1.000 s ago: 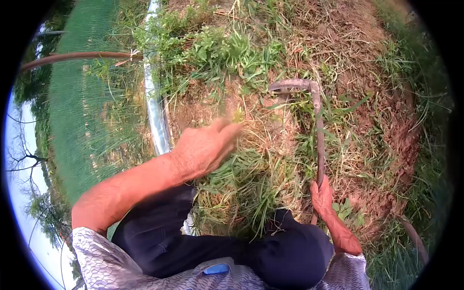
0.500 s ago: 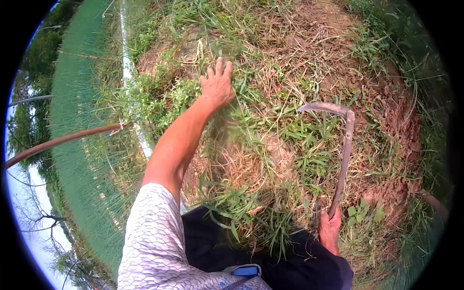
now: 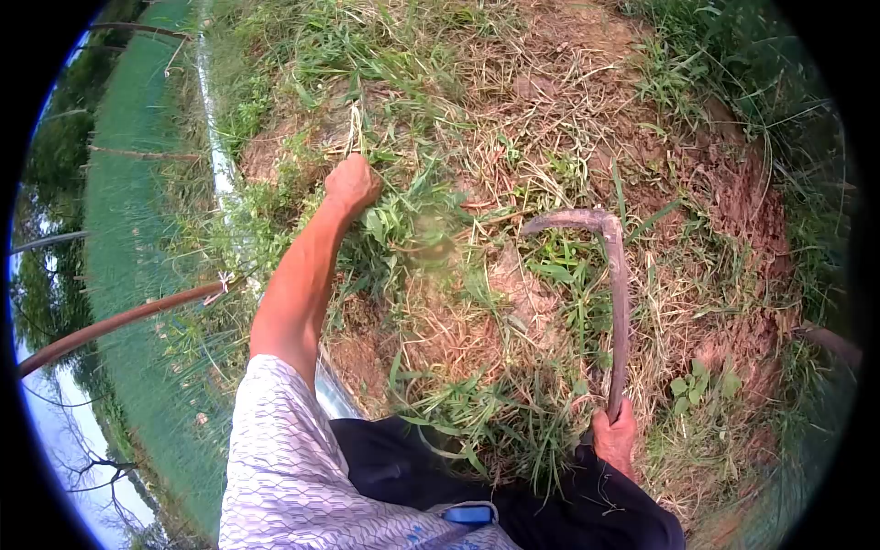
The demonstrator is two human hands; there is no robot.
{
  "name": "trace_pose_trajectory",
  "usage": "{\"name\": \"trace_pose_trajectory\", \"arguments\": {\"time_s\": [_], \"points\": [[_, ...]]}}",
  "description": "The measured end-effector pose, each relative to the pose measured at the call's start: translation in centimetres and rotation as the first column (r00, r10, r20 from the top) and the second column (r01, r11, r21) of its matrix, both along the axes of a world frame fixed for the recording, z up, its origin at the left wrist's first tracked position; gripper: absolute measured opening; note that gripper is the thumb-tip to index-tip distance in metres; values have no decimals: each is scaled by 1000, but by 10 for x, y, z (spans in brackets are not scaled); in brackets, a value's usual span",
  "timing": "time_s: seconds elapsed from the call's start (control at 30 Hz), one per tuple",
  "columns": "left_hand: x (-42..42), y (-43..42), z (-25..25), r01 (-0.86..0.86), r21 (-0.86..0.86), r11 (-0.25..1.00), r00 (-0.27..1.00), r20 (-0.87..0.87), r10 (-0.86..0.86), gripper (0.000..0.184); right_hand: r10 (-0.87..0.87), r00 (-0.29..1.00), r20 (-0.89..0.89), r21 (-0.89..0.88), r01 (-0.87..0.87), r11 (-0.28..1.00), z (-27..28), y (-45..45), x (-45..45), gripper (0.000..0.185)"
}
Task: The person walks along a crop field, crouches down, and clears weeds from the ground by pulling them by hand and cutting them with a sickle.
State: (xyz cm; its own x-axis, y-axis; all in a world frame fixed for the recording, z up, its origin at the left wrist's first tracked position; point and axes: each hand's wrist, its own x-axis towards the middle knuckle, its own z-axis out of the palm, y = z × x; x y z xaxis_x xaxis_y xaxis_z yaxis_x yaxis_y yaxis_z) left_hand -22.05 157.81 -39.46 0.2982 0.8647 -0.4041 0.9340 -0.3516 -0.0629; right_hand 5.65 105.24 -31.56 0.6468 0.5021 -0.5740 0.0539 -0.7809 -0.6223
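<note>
My left hand [image 3: 352,183] is closed in a fist low over the ground, at the end of an outstretched arm. It grips weeds [image 3: 378,227], whose green leaves show just below and beside it; the fingers themselves are mostly turned out of sight. Pale dry stalks [image 3: 355,128] rise just beyond the knuckles. Down by my right knee, my right hand [image 3: 616,437] is wrapped round the wooden handle of a sickle [image 3: 617,302]. The curved blade points left, above a leafy green tuft [image 3: 564,266], apart from my left hand.
Cut grass and straw [image 3: 568,110] cover the reddish soil. A loose grass heap [image 3: 495,412] lies before my knees. At left, a brown pole [image 3: 137,325] slants in beside a pale strip [image 3: 215,137] and a dense green crop [image 3: 137,211]. Bare earth [image 3: 756,202] drops off at right.
My left hand has gone from spread fingers to a fist round weeds, shifting slightly left and nearer. The sickle appears a little further left and lower, still in my right hand.
</note>
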Motion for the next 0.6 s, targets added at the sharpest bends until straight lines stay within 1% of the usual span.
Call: {"name": "trace_pose_trajectory", "arguments": {"time_s": [0.03, 0.1, 0.13, 0.17, 0.23, 0.27, 0.3, 0.33, 0.37, 0.4, 0.43, 0.5, 0.53, 0.57, 0.6], "points": [[3, -3, 3, 1, -2, 1000, 1000, 3, -1, 32, 8, 1000, 3, -28, -8, 1000, 3, 2, -2, 17], [20, -19, 26, -69, 78, 995, 997, -12, 70, 32, 36, 999, 35, -37, -35, 999, -11, -10, -1, 17], [28, -30, 37, -70, 108, 992, 997, -2, 71, 34, 64, 996, 58, -53, -61, 997, -15, -14, 1, 16], [29, -37, 36, -70, 106, 992, 998, 3, 70, 34, 63, 996, 62, -54, -59, 997, -14, -14, 2, 16], [30, -41, 38, -156, 168, 973, 988, 23, 154, 34, 8, 999, -46, -36, -9, 999, -14, -10, 2, 17], [20, -31, 22, -153, 150, 977, 985, 102, 139, 30, 8, 999, -45, -27, -9, 1000, -14, -6, 2, 17], [13, -27, 15, -151, 157, 976, 986, 101, 136, 30, 15, 999, -48, -68, -18, 998, -11, -2, 2, 16], [8, -24, 11, -153, 125, 980, 979, 154, 133, 28, 19, 998, -52, -109, -25, 994, -8, 1, 2, 16], [3, -19, 4, -148, 94, 984, 970, 206, 126, 27, 10, 998, -55, -102, -15, 995, -6, 2, 2, 16], [-2, -15, -6, -83, 152, 985, 977, 209, 50, 27, 14, 997, -80, -98, -21, 995, -4, 3, 2, 16], [2, -20, 5, -5, 197, 980, 976, 215, -38, 22, 17, 995, -100, -91, -26, 996, -6, 5, 2, 17], [-4, -4, 3, 185, 86, 979, 972, 128, -195, 21, 17, 994, -105, -87, -26, 996, -6, -2, 0, 17], [-10, -2, -8, 149, 56, 987, 978, 141, -155, 22, 23, 994, -105, -75, -31, 997, -7, -3, 1, 17], [-6, 2, -5, 117, 40, 992, 980, 157, -122, 24, 24, 995, -96, -52, -29, 998, -6, 1, 3, 17], [-9, 2, 0, 201, 67, 977, 962, 176, -210, 27, 19, 993, -113, -51, -25, 998, 0, 5, 3, 16]]}}
